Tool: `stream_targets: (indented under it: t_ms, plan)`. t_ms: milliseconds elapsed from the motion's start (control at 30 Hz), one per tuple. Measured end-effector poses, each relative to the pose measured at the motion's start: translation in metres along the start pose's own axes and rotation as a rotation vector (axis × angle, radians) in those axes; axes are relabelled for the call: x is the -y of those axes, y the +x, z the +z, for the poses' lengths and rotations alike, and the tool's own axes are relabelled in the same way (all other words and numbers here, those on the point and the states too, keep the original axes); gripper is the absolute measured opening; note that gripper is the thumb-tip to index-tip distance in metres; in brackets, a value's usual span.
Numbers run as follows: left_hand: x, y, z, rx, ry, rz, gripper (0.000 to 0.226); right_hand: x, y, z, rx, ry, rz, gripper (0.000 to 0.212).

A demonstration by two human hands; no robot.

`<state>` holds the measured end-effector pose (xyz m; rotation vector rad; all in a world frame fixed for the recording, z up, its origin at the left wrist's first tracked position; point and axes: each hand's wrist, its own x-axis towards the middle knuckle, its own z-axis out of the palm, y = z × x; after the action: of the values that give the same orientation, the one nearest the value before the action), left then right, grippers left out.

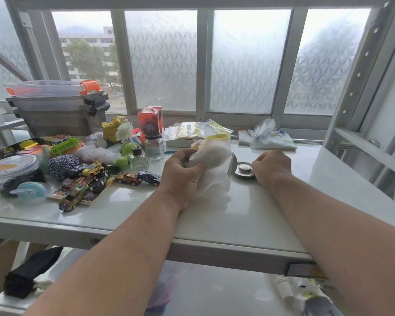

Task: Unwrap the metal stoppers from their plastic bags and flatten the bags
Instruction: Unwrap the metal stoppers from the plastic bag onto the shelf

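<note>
My left hand [184, 169] grips a frosted white plastic bag [211, 165] with a yellow top edge, held up just above the white table [214, 215]. A round metal edge shows behind the bag's right side. A metal stopper [244, 170] lies flat on the table right of the bag. My right hand [271, 167] is curled at the stopper's right rim, its fingertips touching it. A stack of flat plastic bags [192, 131] with yellow print lies behind, near the window.
Toy cars [128, 178], a ball of twine [62, 165], glass bottles [154, 145], a round tub [14, 166] and stacked storage boxes [57, 106] crowd the table's left half. Crumpled bags [269, 136] lie at the back right. A metal shelf frame [360, 87] rises on the right.
</note>
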<state>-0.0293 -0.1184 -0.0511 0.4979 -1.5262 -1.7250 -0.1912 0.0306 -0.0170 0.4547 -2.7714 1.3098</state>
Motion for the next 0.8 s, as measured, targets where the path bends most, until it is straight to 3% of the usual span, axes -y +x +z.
stream_targets:
  t_ms: [133,233,333,533,667,800]
  plan:
    - [-0.001,0.0,-0.001,0.025,-0.027,-0.009,0.037,0.007,-0.014,-0.011,-0.014,0.145,-0.018,0.025]
    - [-0.004,-0.004,-0.001,0.054,-0.046,-0.013,0.035,0.014,-0.032,-0.014,0.291,0.528,0.022,0.03]
    - [-0.008,-0.012,0.0,0.065,-0.065,-0.014,0.033,0.017,-0.051,-0.015,0.487,0.648,-0.021,0.023]
    - [-0.016,-0.022,-0.008,-0.029,-0.119,-0.042,0.038,0.014,-0.067,-0.035,0.425,0.734,0.059,0.014]
    - [-0.019,-0.028,-0.017,-0.071,-0.174,-0.05,0.035,0.002,-0.069,-0.05,0.33,0.633,0.071,0.013]
    - [-0.022,-0.037,-0.02,-0.012,-0.177,-0.069,0.033,-0.012,-0.066,-0.05,0.237,0.438,0.112,0.014]
